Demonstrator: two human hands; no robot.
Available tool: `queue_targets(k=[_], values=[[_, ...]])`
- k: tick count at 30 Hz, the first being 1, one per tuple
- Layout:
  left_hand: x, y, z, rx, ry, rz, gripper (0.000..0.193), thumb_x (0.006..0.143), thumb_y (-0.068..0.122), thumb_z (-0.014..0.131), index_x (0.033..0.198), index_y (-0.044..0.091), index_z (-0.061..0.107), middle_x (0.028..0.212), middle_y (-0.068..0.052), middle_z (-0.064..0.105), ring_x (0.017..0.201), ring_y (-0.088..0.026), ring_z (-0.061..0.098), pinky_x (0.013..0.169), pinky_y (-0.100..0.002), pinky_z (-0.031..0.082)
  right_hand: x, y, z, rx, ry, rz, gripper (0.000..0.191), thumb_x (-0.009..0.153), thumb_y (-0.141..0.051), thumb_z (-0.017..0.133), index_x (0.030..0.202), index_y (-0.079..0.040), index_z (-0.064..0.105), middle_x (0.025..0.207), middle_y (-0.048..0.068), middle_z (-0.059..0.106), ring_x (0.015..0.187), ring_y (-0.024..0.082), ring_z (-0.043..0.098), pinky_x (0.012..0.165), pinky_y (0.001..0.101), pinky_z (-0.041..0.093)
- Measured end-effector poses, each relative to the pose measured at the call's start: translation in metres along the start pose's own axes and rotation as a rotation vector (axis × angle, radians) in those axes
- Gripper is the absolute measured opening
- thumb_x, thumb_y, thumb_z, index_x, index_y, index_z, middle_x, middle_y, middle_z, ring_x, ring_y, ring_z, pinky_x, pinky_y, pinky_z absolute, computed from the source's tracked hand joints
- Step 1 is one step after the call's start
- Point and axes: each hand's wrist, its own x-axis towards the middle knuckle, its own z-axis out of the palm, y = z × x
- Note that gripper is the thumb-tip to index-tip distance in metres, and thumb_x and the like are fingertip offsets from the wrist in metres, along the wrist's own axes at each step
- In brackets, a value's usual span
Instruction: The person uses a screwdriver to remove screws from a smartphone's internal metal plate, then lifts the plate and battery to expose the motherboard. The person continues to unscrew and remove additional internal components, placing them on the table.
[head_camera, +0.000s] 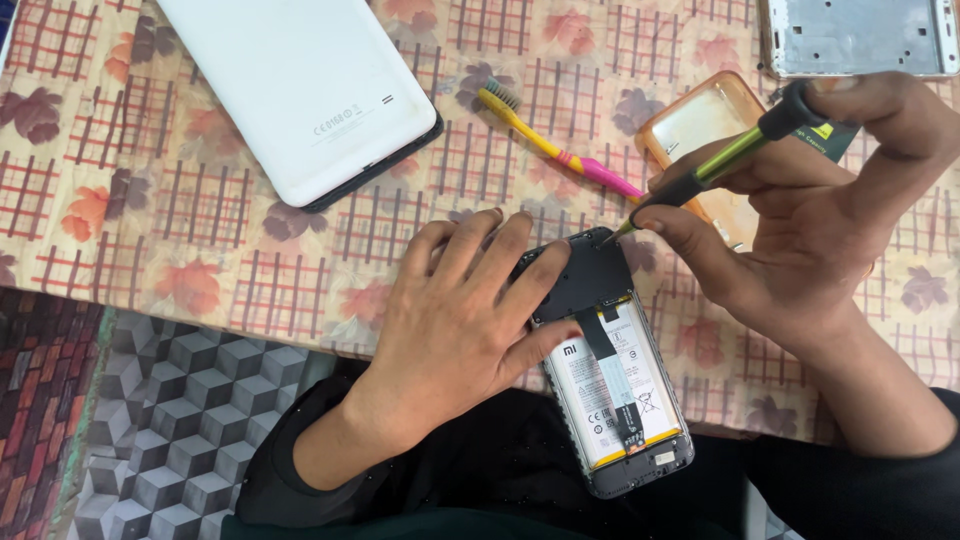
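Left hand (455, 320) fingers spread on one opened phone (610, 370) — right hand (810, 220) pinches one screwdriver (715, 170), tip seemingly touching.

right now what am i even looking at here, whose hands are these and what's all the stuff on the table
This is one picture from a camera worn on a person's head, looking down at their own two bare hands; there is no machine here.

The left hand lies flat on an opened phone with its back cover off, so the battery and a black inner plate show. It holds the phone steady at the table's near edge.

The right hand grips a small screwdriver with a green shaft and black handle, its tip touching the phone's top corner.

On the flowered tablecloth lie a white tablet, face down, a yellow and pink toothbrush, an orange phone case and a metal frame at the top right.
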Motion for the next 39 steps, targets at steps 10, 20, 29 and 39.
queue_targets(k=[10,20,29,39], values=[[-0.001,-0.003,0.005,0.019,-0.016,0.008,0.065,0.100,0.064,0.054,0.144,0.016,0.059,0.132,-0.012,0.054,0.123,-0.031,0.051,0.103,-0.050,0.041,0.003,-0.003,0.001,0.102,0.015,-0.002,0.095,0.091,0.015,0.079,0.150,-0.002,0.007,0.152,0.006,0.025,0.100,0.033,0.076,0.087,0.0330,0.071],[0.001,-0.001,0.001,0.013,-0.010,-0.005,0.054,0.101,0.052,0.060,0.141,0.015,0.060,0.132,-0.012,0.056,0.123,-0.030,0.052,0.103,-0.050,0.041,0.000,-0.004,0.001,0.088,-0.002,-0.003,0.096,0.090,0.015,0.078,0.151,-0.004,0.007,0.150,0.005,0.031,0.099,0.033,0.077,0.087,0.0344,0.071],[0.001,-0.002,0.000,0.004,-0.014,-0.005,0.052,0.101,0.049,0.061,0.139,0.014,0.062,0.133,-0.012,0.056,0.123,-0.030,0.052,0.103,-0.050,0.041,0.000,-0.003,0.003,0.052,0.007,-0.005,0.094,0.092,0.013,0.080,0.151,0.000,0.008,0.148,0.010,0.027,0.097,0.033,0.077,0.085,0.0322,0.070],[0.001,-0.002,-0.001,0.009,-0.017,-0.010,0.050,0.101,0.047,0.061,0.139,0.015,0.063,0.133,-0.011,0.056,0.123,-0.030,0.053,0.103,-0.050,0.041,0.006,-0.011,0.006,0.041,0.015,0.018,0.093,0.092,0.014,0.079,0.149,0.000,0.007,0.146,0.015,0.031,0.097,0.032,0.076,0.087,0.0325,0.070]])
